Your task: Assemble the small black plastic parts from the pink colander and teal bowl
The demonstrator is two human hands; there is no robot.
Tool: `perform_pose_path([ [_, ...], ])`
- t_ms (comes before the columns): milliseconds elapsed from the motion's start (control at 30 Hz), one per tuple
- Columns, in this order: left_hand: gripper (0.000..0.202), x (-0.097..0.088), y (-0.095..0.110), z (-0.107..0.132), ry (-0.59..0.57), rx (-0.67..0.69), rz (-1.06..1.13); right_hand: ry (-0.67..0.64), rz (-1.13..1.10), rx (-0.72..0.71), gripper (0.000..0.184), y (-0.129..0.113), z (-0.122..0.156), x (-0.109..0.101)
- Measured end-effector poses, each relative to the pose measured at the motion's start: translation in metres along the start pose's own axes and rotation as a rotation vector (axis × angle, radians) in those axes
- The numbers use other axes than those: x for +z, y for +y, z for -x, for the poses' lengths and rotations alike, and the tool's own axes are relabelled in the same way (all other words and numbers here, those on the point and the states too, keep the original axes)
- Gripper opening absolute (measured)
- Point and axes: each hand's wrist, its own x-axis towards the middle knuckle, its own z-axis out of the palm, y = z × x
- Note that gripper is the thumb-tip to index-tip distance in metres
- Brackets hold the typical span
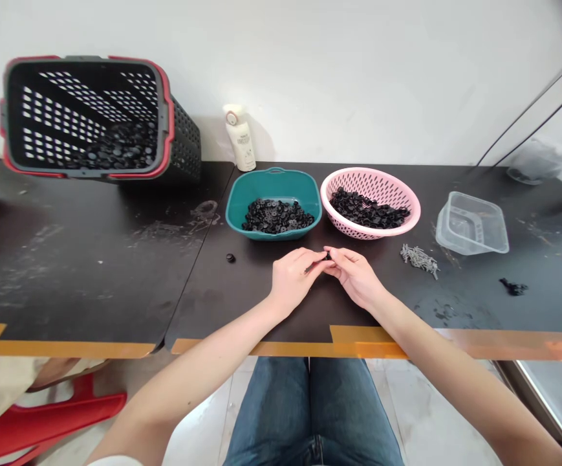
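Left hand and right hand pinched small black piece together. Green tub and pink basket sat behind.

Smooth plastic is noted on the teal tub, pink basket and transparent box; scuffing is observed on the bench.

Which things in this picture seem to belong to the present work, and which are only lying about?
Probably the work:
black part, between left hand and right hand
teal tub
pink basket
grey pins
crate

Probably lying about:
bottle
clear box (less sure)
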Motion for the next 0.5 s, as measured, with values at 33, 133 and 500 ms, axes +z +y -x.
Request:
perform_pose_path([
  [33, 0.013, 0.000, -0.001, 0.000, 0.002, 0.013, -0.021, 0.005, 0.018, -0.011, 0.017, 0.000, 0.000, 0.001],
  [133, 0.013, -0.001, -0.002, 0.000, 0.013, 0.043, -0.069, 0.019, 0.069, -0.045, 0.018, -0.001, 0.003, 0.004],
  [500, 0.016, -0.004, -0.003, -0.005, 0.052, 0.143, -0.062, -0.182, 0.018, 0.097, 0.017, -0.016, 0.009, 0.004],
])
